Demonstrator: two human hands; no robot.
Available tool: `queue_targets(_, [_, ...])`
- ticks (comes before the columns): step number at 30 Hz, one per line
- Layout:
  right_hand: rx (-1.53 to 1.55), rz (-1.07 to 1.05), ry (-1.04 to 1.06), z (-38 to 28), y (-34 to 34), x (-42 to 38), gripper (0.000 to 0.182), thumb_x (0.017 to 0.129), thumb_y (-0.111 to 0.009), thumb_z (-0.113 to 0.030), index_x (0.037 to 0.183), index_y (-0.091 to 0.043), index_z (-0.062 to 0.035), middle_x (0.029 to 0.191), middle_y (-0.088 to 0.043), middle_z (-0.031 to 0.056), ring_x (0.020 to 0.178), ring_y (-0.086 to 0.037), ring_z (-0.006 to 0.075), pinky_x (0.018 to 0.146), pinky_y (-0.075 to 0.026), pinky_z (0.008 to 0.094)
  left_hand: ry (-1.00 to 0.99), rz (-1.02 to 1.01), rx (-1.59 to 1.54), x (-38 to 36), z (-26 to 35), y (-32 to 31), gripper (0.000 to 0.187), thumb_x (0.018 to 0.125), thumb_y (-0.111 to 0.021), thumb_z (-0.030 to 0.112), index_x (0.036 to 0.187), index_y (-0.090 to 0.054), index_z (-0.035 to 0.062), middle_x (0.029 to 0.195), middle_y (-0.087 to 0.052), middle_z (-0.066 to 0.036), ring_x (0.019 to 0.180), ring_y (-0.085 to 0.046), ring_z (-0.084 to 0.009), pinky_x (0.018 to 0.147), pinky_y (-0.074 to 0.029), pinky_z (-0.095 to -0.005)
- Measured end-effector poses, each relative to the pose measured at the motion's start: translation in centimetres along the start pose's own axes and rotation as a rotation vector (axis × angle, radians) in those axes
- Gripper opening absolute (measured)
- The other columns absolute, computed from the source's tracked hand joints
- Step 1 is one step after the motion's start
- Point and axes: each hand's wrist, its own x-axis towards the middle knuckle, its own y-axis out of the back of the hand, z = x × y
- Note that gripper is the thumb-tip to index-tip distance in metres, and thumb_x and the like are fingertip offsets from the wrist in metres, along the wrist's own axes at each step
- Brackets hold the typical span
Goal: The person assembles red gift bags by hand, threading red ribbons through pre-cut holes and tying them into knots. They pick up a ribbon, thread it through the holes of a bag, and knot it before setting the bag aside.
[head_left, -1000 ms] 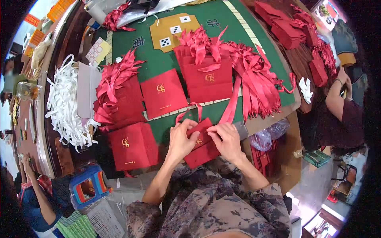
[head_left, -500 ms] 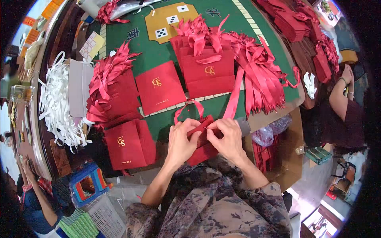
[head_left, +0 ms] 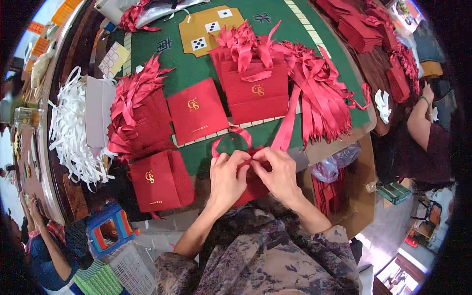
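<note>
My left hand (head_left: 227, 178) and my right hand (head_left: 278, 173) meet at the table's near edge, fingertips pinched together at the top of a red paper bag (head_left: 254, 189). A pink-red ribbon (head_left: 244, 133) loops out beyond my left fingers. Just what the fingertips pinch is hidden behind them. Beyond my hands lies a flat red bag (head_left: 197, 110) with a gold logo. Next to it stand several red bags (head_left: 258, 101) with ribbon handles. A bundle of loose ribbons (head_left: 324, 110) hangs to the right, one strand trailing toward my right hand.
Stacked red bags (head_left: 157, 181) and ribboned bags (head_left: 142, 113) sit at left, beside white ribbons (head_left: 76, 130). A cardboard box (head_left: 361, 189) with plastic and red bags stands right. Other people (head_left: 423, 142) sit at both sides. The green table mat (head_left: 187, 66) bears dice pictures.
My hands have drawn closer, and their fingertips now meet. The bag's top edge, seen between them before, is now mostly covered. The ribbon loop has shifted slightly.
</note>
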Motion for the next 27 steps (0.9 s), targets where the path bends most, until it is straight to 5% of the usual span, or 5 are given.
queue_targets(7, [-0.075,0.0,0.28,0.1,1.9,1.0,0.014,0.08,-0.077,-0.011,0.091,-0.07,-0.0052,0.091,-0.065,0.0084,0.086,-0.061,0.0273,0.075,-0.049,0.0394,-0.044,-0.002,0.003,0.0,-0.5,-0.1,0.019,0.08,-0.071,0.004,0.097,-0.066,0.0087,0.09,-0.069,-0.006,0.084,-0.059,-0.0295,0.078,-0.042,-0.0405])
queue_targets(12, [-0.024,-0.096,0.198,0.9,3.7,2.6,0.011,0.085,-0.074,-0.014,0.088,-0.07,-0.0049,0.085,-0.061,0.0085,0.083,-0.06,0.0278,0.074,-0.049,0.0378,-0.128,0.032,0.079,-0.3,0.7,0.2,0.013,0.079,-0.073,0.007,0.09,-0.069,0.0112,0.087,-0.065,-0.004,0.084,-0.058,-0.026,0.076,-0.04,-0.0385])
queue_targets(17, [0.028,-0.479,0.145,1.3,5.0,4.4,0.015,0.086,-0.073,-0.019,0.091,-0.069,-0.0051,0.08,-0.06,0.0087,0.08,-0.061,0.0277,0.072,-0.049,0.0388,-0.266,0.124,0.181,-1.0,0.6,-0.4,0.013,0.077,-0.071,0.006,0.087,-0.071,0.0148,0.086,-0.061,-0.001,0.081,-0.054,-0.0237,0.075,-0.039,-0.0379])
queue_targets(27, [0.029,-0.716,0.333,2.2,5.2,6.1,0.013,0.092,-0.065,-0.019,0.094,-0.069,-0.0065,0.092,-0.06,0.0099,0.097,-0.059,0.0277,0.086,-0.046,0.0396,-0.381,0.185,0.184,-1.1,0.4,-0.8,0.015,0.076,-0.071,0.006,0.088,-0.071,0.0154,0.087,-0.061,0.001,0.085,-0.056,-0.0215,0.076,-0.039,-0.038])
